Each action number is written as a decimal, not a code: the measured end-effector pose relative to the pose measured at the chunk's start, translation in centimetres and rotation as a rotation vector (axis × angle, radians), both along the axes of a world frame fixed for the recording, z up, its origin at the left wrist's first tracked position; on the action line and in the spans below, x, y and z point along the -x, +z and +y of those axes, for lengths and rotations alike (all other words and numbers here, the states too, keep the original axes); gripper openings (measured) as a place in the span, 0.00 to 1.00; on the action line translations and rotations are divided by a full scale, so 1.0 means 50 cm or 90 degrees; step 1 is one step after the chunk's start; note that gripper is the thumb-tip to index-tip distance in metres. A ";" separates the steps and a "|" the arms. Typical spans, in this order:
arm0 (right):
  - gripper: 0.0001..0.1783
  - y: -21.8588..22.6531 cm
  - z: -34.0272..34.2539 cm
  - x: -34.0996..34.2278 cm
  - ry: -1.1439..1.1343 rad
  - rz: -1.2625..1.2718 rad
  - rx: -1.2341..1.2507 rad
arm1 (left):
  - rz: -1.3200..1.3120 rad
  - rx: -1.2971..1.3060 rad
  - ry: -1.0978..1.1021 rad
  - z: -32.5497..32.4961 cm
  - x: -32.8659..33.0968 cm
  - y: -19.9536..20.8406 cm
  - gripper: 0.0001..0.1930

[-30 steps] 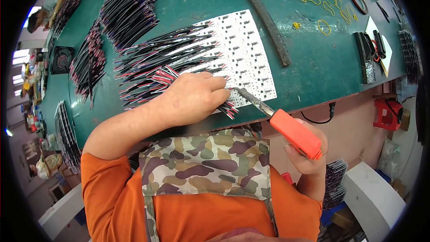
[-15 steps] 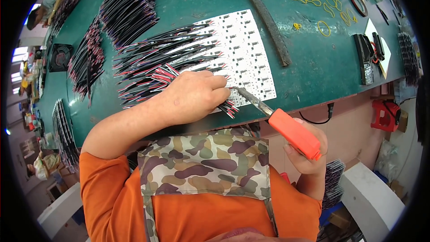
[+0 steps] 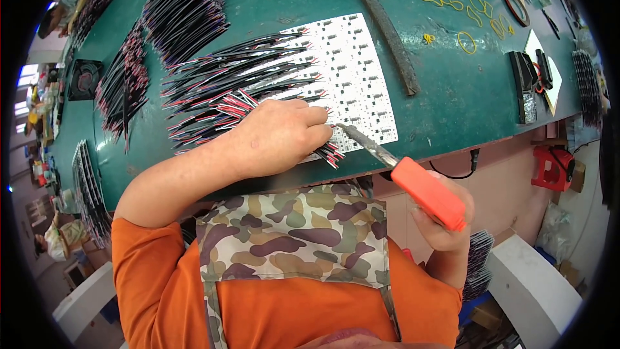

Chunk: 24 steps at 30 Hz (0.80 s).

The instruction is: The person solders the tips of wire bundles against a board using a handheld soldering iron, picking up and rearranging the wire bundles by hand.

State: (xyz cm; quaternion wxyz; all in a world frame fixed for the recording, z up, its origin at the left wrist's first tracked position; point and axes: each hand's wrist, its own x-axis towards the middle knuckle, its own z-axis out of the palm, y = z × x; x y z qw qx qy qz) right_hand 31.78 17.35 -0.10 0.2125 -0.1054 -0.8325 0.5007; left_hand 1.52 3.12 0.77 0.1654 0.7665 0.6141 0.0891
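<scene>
My left hand [image 3: 284, 137] is closed around a bundle of short black, red and white wires [image 3: 236, 106], whose ends stick out on both sides of the fist. It rests over the near part of a white circuit board panel [image 3: 355, 77] dotted with small dark parts. Rows of wires [image 3: 239, 64] lie across the panel's left side, their ends at the board. My right hand [image 3: 445, 213] grips a soldering iron [image 3: 426, 192] by its red handle. The iron's tip points left, close to my left fingertips at the panel; whether it touches is too small to tell.
Thick wire bundles [image 3: 187, 13] lie at the far left, near a small black fan [image 3: 84, 79]. A dark grey strip [image 3: 382, 29] lies right of the panel. Yellow rubber bands [image 3: 466, 42], a tape roll [image 3: 515, 6] and a black holder [image 3: 524, 87] are farther right.
The soldering iron and my right hand have shifted very slightly right. My left hand stays on the wire bundle in nearly the same place.
</scene>
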 end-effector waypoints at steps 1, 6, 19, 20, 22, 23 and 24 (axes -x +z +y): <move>0.31 -0.006 0.000 -0.009 0.002 0.001 0.000 | 0.000 -0.008 -0.001 -0.001 -0.001 0.001 0.05; 0.32 -0.012 -0.011 -0.029 -0.072 0.017 0.021 | 0.002 -0.015 -0.008 0.000 0.001 -0.002 0.04; 0.30 0.003 -0.010 -0.005 -0.019 -0.016 -0.002 | 0.012 -0.004 -0.012 -0.002 -0.002 0.002 0.06; 0.30 0.002 -0.011 -0.005 -0.021 -0.014 0.005 | 0.013 -0.001 -0.010 -0.002 -0.002 0.002 0.06; 0.30 0.002 -0.011 -0.005 -0.022 -0.012 0.012 | 0.014 -0.001 -0.012 -0.002 -0.002 0.002 0.06; 0.30 0.005 -0.010 -0.005 -0.022 -0.017 -0.004 | 0.015 -0.001 -0.013 -0.002 -0.002 0.001 0.06; 0.30 0.006 -0.010 -0.004 -0.022 -0.021 -0.021 | 0.016 -0.001 -0.013 -0.002 -0.002 0.001 0.06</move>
